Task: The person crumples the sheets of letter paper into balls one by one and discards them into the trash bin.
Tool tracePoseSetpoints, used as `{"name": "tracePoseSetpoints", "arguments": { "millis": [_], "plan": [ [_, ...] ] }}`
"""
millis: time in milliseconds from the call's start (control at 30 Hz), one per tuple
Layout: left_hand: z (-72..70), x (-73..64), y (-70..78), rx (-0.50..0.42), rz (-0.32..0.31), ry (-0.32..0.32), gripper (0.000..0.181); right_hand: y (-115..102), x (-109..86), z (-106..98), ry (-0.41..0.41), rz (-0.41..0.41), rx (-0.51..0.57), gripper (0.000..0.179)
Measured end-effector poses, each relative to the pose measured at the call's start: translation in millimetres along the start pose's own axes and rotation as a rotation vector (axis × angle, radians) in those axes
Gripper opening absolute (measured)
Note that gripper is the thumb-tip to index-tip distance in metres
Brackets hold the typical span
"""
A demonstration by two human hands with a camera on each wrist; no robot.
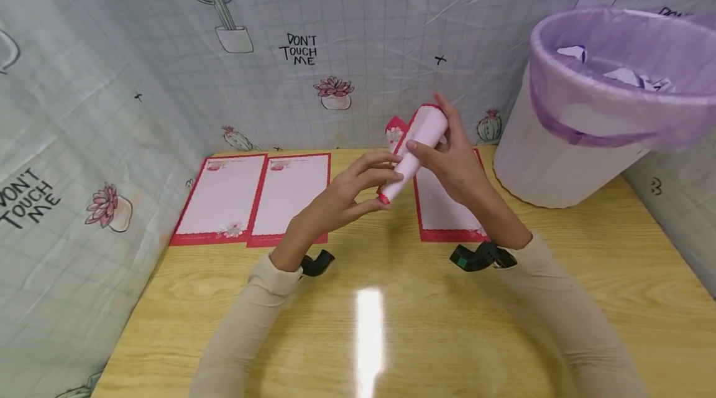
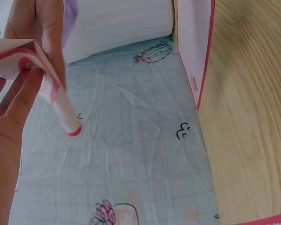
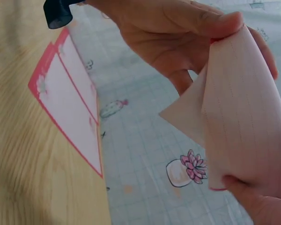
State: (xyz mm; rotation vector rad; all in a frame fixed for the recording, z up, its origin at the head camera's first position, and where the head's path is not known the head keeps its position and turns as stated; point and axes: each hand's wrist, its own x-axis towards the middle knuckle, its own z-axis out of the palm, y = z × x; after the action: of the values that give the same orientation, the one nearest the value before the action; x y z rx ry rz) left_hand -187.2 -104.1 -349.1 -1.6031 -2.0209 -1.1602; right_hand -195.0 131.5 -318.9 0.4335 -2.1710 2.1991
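Observation:
Both hands hold a sheet of pinkish-white letter paper (image 1: pixel 427 127) with a red border, bent into a loose, slanted roll above the table. My left hand (image 1: pixel 341 189) pinches its lower end between thumb and fingers. At the upper end my right hand (image 1: pixel 455 165) grips it, thumb on the near side and fingers behind. A loose corner of the paper (image 3: pixel 185 110) sticks out sideways in the right wrist view. Seen from the left wrist, one end of the paper (image 2: pixel 68 117) curls into a narrow tube.
Two red-bordered sheets (image 1: pixel 224 196) (image 1: pixel 293 193) lie side by side at the left. Another flat sheet (image 1: pixel 444 205) lies under the right hand. A white bin (image 1: pixel 526 149) with a purple liner (image 1: pixel 582 106) and paper scraps inside stands at right. Patterned cloth (image 1: pixel 391 31) hangs behind.

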Motion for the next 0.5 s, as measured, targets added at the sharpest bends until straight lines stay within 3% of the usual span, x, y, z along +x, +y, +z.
{"name": "tracePoseSetpoints", "arguments": {
  "millis": [233,333,500],
  "plan": [
    [-0.7,0.7,-0.6,-0.024,-0.031,0.022,0.047,0.1,2.5,6.2,0.047,-0.129,0.175,0.095],
    [2.4,-1.8,-1.9,-0.054,-0.051,0.047,0.046,3.3,-0.7,7.8,0.052,-0.144,0.216,0.098],
    [10.3,-4.2,-4.8,-0.148,-0.146,0.165,0.048,5.6,-4.6,7.5,0.027,-0.166,0.217,0.095]
  ]
}}
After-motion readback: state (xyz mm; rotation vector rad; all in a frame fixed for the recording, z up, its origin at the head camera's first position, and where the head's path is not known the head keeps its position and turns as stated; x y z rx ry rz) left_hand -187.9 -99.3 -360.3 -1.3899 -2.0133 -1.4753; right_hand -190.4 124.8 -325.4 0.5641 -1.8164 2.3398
